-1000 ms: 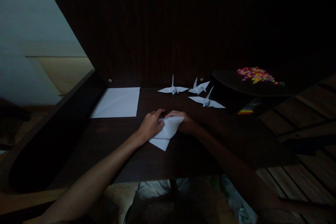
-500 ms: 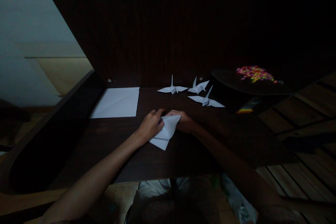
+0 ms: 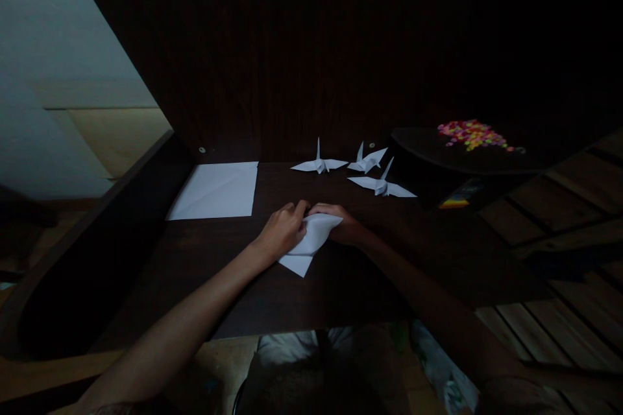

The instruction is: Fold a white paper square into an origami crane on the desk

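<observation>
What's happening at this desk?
A person has both hands on a folded white paper. The left hand grips it; the right hand is partly hidden behind its raised flap. Farther back on the dark desk are three paper cranes, with a flat white sheet to their left. Small colourful pieces lie on a shelf at right.

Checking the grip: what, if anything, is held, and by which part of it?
A folded paper is held: the left hand grips its upper left edge; the right hand is behind its upper right part, its grip too hidden to tell.
</observation>
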Motion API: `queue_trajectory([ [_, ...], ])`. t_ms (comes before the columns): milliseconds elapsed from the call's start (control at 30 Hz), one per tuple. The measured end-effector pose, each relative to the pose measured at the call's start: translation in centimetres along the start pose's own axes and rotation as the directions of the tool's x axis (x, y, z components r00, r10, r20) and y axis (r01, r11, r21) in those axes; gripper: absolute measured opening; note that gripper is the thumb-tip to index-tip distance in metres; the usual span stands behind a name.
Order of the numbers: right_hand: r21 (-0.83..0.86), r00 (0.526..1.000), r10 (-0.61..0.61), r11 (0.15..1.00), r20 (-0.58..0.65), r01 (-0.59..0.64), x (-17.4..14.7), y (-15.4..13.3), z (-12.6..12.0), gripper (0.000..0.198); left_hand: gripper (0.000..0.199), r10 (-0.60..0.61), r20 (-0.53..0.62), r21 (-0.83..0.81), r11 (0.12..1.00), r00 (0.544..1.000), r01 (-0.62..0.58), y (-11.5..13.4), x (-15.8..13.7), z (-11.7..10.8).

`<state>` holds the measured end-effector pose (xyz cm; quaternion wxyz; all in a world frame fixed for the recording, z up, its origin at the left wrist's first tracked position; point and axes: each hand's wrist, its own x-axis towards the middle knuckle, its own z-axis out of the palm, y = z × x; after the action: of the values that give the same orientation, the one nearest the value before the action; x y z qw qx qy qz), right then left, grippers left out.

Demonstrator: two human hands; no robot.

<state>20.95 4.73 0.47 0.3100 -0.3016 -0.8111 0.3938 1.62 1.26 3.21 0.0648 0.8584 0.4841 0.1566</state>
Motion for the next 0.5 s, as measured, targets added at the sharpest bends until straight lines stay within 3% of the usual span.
queue_trajectory([
  [500,-0.003,1.000,-0.002,1.000,0.007,0.002,0.0,-0.1,-0.3,0.023,0.039,-0.037,0.010,-0.168,0.985,0.999,0.038,-1.1,-0.2,0.1],
])
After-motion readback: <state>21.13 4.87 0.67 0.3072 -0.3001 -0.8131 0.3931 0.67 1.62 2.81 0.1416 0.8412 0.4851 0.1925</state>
